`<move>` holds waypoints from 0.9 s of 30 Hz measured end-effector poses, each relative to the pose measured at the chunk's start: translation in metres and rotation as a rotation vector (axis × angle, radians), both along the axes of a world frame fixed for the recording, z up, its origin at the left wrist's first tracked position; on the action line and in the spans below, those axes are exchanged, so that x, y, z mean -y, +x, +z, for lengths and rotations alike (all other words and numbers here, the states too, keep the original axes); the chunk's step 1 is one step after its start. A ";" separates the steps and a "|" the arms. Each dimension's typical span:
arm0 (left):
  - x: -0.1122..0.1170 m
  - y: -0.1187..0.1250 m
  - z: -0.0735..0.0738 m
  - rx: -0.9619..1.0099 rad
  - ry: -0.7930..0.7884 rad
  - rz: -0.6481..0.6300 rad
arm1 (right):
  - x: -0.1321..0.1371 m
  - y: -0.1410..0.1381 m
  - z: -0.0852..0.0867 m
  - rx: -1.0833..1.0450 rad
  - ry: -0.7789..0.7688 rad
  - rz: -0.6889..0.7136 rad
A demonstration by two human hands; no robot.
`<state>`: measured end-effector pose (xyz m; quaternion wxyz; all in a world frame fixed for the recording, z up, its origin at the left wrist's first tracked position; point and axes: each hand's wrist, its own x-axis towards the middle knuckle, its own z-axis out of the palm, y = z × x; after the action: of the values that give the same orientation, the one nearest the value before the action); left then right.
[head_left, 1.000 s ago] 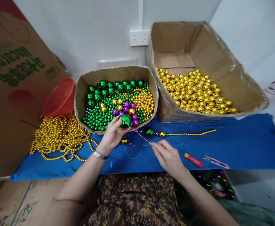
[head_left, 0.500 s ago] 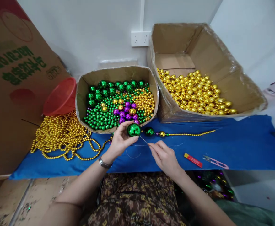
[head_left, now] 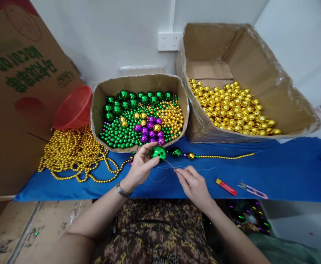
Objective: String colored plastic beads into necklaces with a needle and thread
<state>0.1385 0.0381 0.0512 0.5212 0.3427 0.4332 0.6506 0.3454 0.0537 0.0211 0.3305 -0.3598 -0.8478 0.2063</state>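
My left hand (head_left: 140,167) pinches a large shiny green ball (head_left: 158,152) just in front of the small cardboard box (head_left: 97,110) of green, gold and purple beads. My right hand (head_left: 193,185) is closed in a pinch on a thin needle (head_left: 170,164) whose tip points up at the ball. To the right of the ball, a smaller green ball (head_left: 175,151), a gold ball (head_left: 190,156) and a strand of small gold beads (head_left: 226,157) lie strung in a line on the blue cloth (head_left: 287,172). A thin white thread (head_left: 155,179) loops on the cloth.
A large cardboard box (head_left: 284,106) of gold balls stands at the right. A heap of gold bead strands (head_left: 72,154) and a tipped red plastic bowl (head_left: 71,108) lie left. A red lighter (head_left: 225,186) and pink thread snips (head_left: 252,190) lie near the cloth's front edge.
My left hand carried the green ball right and down from the box's rim toward the strung balls. The right hand stayed pinched on the needle, now closer to the ball.
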 end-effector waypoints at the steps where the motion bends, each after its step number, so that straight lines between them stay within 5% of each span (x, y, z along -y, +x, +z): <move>1: 0.000 -0.001 0.000 0.015 -0.010 -0.004 | 0.000 -0.001 0.000 0.006 0.001 -0.001; 11: 0.010 -0.042 0.021 0.070 0.063 0.188 | -0.009 0.025 0.000 0.224 0.079 0.002; 15: 0.021 -0.065 0.029 0.102 0.020 0.158 | -0.012 0.035 0.004 0.217 0.102 -0.026; 27: 0.027 -0.047 0.001 0.138 -0.132 -0.057 | -0.003 0.023 0.013 0.217 0.138 0.033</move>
<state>0.0912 0.0107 0.0523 0.5896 0.2741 0.4283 0.6275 0.3680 0.0565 0.0344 0.2574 -0.3426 -0.8965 0.1127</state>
